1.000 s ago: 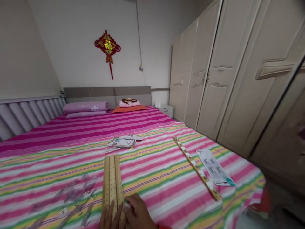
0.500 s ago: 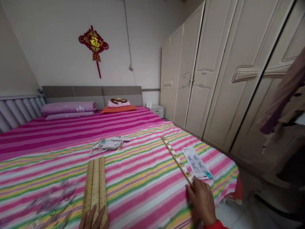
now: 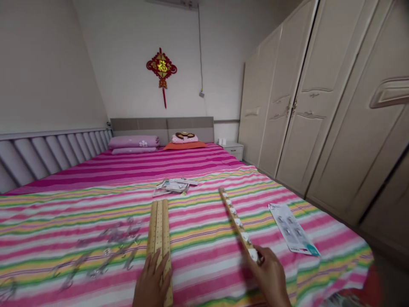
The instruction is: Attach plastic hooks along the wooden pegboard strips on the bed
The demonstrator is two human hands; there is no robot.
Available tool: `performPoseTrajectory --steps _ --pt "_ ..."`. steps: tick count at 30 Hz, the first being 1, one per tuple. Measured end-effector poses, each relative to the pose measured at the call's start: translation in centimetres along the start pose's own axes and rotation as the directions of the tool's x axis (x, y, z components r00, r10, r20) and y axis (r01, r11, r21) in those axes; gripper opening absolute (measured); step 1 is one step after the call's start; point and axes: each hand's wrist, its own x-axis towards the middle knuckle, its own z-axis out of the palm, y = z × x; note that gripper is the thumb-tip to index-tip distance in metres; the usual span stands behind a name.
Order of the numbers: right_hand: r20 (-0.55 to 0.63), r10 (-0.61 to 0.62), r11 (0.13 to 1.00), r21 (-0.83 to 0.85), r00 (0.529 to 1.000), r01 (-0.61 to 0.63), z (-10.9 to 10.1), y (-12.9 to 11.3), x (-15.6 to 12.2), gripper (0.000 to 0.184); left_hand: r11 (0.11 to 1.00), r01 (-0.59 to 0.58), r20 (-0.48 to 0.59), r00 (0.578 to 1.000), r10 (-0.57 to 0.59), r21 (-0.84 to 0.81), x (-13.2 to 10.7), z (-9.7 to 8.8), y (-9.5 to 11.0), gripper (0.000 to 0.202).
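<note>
Wooden strips with rows of small holes [image 3: 160,226] lie side by side on the striped bedspread. Across their near end rests my left hand [image 3: 152,277], fingers spread and open. My right hand [image 3: 268,273] pinches the near end of a narrow wooden strip with white hooks [image 3: 235,219]. This strip is tilted, and a row of white pieces runs along its top. Right of it lies a blister card of hooks [image 3: 293,230].
Loose clear hooks [image 3: 105,256], blurred, are scattered on the left of the bedspread [image 3: 204,256]. A stack of packaging cards [image 3: 174,186] lies farther back. Folded bedding [image 3: 134,143] sits by the headboard; a wardrobe [image 3: 297,106] stands along the right.
The view has swung left. My right hand has shifted the hooked strip left, away from the blister card, and appears to have lifted its near end. My left hand stays on the perforated strips.
</note>
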Motion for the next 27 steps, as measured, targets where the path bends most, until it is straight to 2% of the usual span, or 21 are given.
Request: performPoseTrajectory --steps 2,5,8,10,13,15,18,20,22,24,27 --pt "0.041 -0.041 0.996 0.083 0.998 0.037 2.1 -1.7 -2.1 0.028 0.999 -0.026 0.082 0.996 0.023 0.039 -0.1 -0.1 0.3 0.042" --pt "0.097 -0.09 0.988 0.134 0.991 0.077 5.6 -4.3 -5.1 0.019 0.993 0.082 0.126 0.988 -0.092 0.08 -0.1 -0.3 0.6 0.042" --pt "0.131 -0.073 0.989 0.137 0.989 0.055 8.2 -7.0 -7.0 0.014 0.985 0.159 0.155 0.974 -0.168 0.069 0.2 -0.6 1.0 0.041" --pt "0.139 -0.041 0.99 0.14 0.989 0.021 9.1 -8.6 -7.7 0.012 0.98 0.192 0.183 0.963 -0.197 0.045 0.6 -1.0 1.2 0.041" --pt "0.192 -0.029 0.977 0.211 0.981 -0.013 9.3 -9.7 -8.3 0.016 0.967 0.252 0.208 0.945 -0.25 0.018 1.0 -1.8 1.7 0.042" --pt "0.248 -0.028 0.947 0.317 0.968 -0.053 8.8 -9.4 -8.4 0.022 0.952 0.306 0.164 0.938 -0.304 0.012 1.2 -2.6 2.6 0.042" --pt "0.331 -0.031 0.878 0.459 0.943 -0.132 7.4 -7.8 -7.9 0.028 0.951 0.296 0.11 0.952 -0.286 -0.094 1.5 -3.8 5.2 0.036" --pt "0.381 -0.042 0.836 0.52 0.924 -0.176 6.5 -6.6 -7.1 0.03 0.935 0.265 0.195 0.955 -0.222 -0.234 1.8 -4.2 7.7 0.026" --pt "0.429 -0.044 0.791 0.567 0.902 -0.231 6.0 -5.9 -6.2 0.028 0.899 0.331 0.336 0.914 -0.229 -0.287 2.2 -4.1 10.4 0.017" --pt "0.472 -0.043 0.753 0.595 0.88 -0.283 5.9 -5.7 -5.1 0.027 0.887 0.4 0.456 0.85 -0.266 -0.229 2.7 -3.4 12.5 0.016" --pt "0.5 -0.087 0.763 0.589 0.862 -0.265 6.8 -6.4 -3.7 0.022 0.913 0.395 0.595 0.761 -0.26 -0.106 3.4 -2.2 14.0 0.016"
